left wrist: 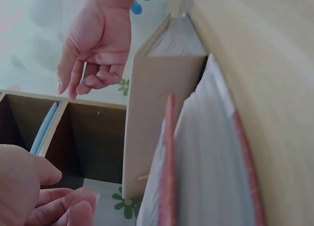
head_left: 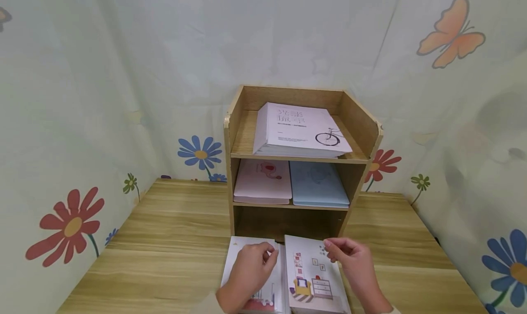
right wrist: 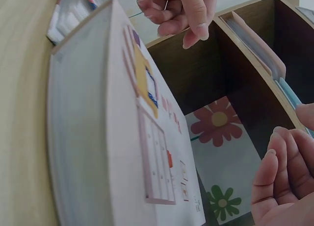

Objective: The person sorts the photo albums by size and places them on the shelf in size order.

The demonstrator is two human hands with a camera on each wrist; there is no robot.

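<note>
Two thick albums lie side by side on the table before the shelf. Over the left album (head_left: 248, 243) hovers my left hand (head_left: 253, 263), its fingers loosely curled and holding nothing. This album's red-edged cover stands slightly raised from the pages in the left wrist view. The right album (head_left: 302, 259) has a white cover with a drawn armchair and dresser. My right hand (head_left: 352, 259) is near its upper right corner. In the right wrist view, the fingers (right wrist: 289, 162) of that hand bend loosely, apart from the cover, with nothing between them.
A wooden shelf (head_left: 302, 157) stands behind the albums. A thick white book (head_left: 302, 126) lies on its top level. A pink folder (head_left: 263, 179) and a blue folder (head_left: 319, 183) occupy the middle level. A flower-patterned curtain (head_left: 123, 76) surrounds the wooden table (head_left: 173, 241).
</note>
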